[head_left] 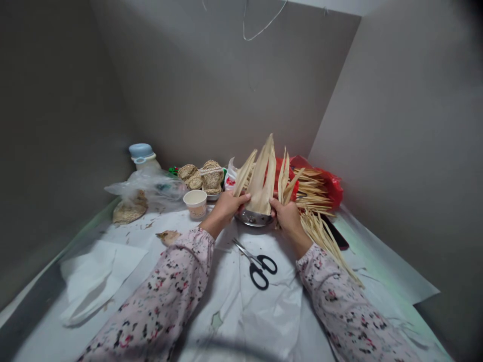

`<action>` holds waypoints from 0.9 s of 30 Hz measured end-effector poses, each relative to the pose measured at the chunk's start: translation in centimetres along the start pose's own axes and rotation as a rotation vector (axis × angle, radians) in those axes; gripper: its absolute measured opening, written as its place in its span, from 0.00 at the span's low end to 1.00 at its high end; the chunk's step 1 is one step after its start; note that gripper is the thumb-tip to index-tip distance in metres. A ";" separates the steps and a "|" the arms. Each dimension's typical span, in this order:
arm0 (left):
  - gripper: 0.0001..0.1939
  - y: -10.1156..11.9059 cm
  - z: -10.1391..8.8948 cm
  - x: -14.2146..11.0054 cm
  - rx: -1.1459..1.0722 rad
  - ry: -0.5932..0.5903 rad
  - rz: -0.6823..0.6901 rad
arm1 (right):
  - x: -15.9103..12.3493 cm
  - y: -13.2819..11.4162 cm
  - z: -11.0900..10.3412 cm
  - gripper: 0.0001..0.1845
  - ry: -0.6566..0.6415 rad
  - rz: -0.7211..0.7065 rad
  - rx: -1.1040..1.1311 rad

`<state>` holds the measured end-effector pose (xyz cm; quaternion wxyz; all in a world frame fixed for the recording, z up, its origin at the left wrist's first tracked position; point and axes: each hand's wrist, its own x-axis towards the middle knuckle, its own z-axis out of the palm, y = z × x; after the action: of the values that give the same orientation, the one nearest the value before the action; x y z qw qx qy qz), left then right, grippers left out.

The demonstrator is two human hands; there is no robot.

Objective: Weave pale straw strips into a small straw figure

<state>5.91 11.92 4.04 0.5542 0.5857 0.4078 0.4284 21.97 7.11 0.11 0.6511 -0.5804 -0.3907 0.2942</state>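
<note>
l hand & r hand both closed on a fan of dried leaf strips, pale tan, held upright w/ tips pointing to 12. strip bases sit just above a steel bowl, hands either side of it. floral sleeves run back toward 7 & 5. loose split strips spread from r hand out to 4; a bundle of strips lies at 2 against a red plastic bag. paper cup just beside l hand at 10, woven straw pieces at 11. blue-lidded jar & clear plastic bag further out at 10. black-handled scissors on white paper sheet at 6.
</note>
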 end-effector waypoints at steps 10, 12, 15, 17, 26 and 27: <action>0.11 -2.1 0.2 1.1 -0.029 0.037 -0.031 | -0.2 0.0 0.1 0.09 -0.011 0.026 -0.067; 0.11 -2.0 0.2 0.9 -0.027 0.021 -0.037 | -0.2 0.0 0.1 0.11 -0.012 0.004 -0.079; 0.11 -1.8 0.0 0.7 -0.020 0.020 -0.041 | -0.3 -0.1 0.1 0.16 0.015 -0.028 -0.103; 0.10 -1.7 -0.2 0.7 -0.021 0.023 -0.043 | -0.2 0.0 0.0 0.16 0.048 -0.028 -0.123; 0.05 -2.2 -0.3 1.2 -0.041 0.037 -0.050 | 0.2 0.7 -0.2 0.14 0.033 0.045 -0.006; 0.05 -2.2 -0.3 1.2 -0.045 0.036 -0.043 | 0.1 0.6 -0.1 0.15 0.033 0.045 0.007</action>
<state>5.96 13.25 1.88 0.5691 0.5564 0.4205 0.4357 22.18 7.21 -0.47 0.6527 -0.5917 -0.3655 0.3005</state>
